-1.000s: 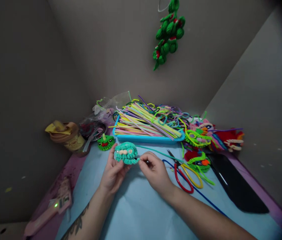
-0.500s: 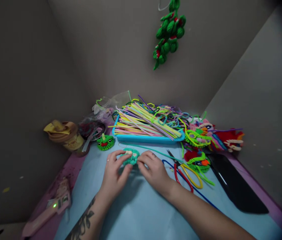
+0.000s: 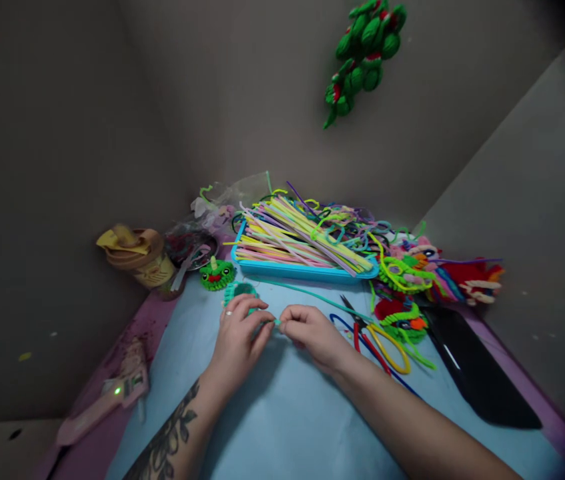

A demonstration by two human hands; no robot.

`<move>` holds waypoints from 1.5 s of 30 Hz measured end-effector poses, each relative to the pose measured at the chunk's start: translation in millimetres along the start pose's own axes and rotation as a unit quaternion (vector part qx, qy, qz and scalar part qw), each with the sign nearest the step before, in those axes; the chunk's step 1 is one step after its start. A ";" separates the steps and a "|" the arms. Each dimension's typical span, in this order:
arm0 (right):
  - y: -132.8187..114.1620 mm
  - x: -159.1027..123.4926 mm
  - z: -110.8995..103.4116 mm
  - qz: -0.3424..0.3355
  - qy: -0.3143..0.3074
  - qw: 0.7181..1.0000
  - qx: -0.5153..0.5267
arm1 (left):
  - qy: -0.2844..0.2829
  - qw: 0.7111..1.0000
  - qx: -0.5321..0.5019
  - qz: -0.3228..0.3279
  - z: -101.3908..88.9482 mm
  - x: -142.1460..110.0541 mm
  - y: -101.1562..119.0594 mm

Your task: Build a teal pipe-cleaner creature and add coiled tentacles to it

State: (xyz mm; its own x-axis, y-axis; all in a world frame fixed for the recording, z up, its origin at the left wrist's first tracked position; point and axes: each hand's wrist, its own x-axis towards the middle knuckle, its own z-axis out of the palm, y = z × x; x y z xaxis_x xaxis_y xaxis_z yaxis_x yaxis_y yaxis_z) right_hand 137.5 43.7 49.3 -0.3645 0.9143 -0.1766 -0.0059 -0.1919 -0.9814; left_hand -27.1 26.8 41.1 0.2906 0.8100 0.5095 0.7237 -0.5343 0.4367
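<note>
My left hand (image 3: 245, 337) is closed round a teal craft piece of coiled pipe cleaner (image 3: 236, 291), whose ribbed upper part shows above the knuckles; the rest is hidden by the fingers. Thumb and index finger of that hand meet at a short teal pipe cleaner end (image 3: 277, 322). From the other side my right hand (image 3: 312, 335) pinches the same end, fingers curled. Behind the hands a long teal pipe cleaner (image 3: 307, 290) lies across the blue cloth. A green pipe cleaner head with eyes (image 3: 216, 274) sits just beyond my left hand.
A blue tray (image 3: 307, 272) heaped with pastel pipe cleaners stands at the back. Scissors (image 3: 399, 353), a parrot-like craft piece (image 3: 402, 321) and a black tray (image 3: 482, 373) lie right. Left are a glue gun (image 3: 107, 403) and a cup (image 3: 149, 267). A green bundle (image 3: 365, 57) hangs above.
The teal piece has turned and shifted left in my left hand, its pale spots no longer facing up. My hands' fingertips have come together at the small teal end. The view has shifted slightly.
</note>
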 end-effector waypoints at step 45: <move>-35.0 -14.9 -32.5 -0.209 0.065 0.971 -0.092 | -0.168 0.913 -0.322 -0.186 -7.1 29.6 14.4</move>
State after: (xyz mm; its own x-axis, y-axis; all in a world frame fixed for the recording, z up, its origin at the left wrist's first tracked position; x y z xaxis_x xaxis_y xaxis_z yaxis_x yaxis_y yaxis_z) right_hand 173.5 48.4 83.8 -0.2449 0.9382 0.2447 0.0431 0.2627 -0.9639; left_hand -12.5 41.3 67.7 0.3540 0.9348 0.0282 0.3252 -0.1513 0.9335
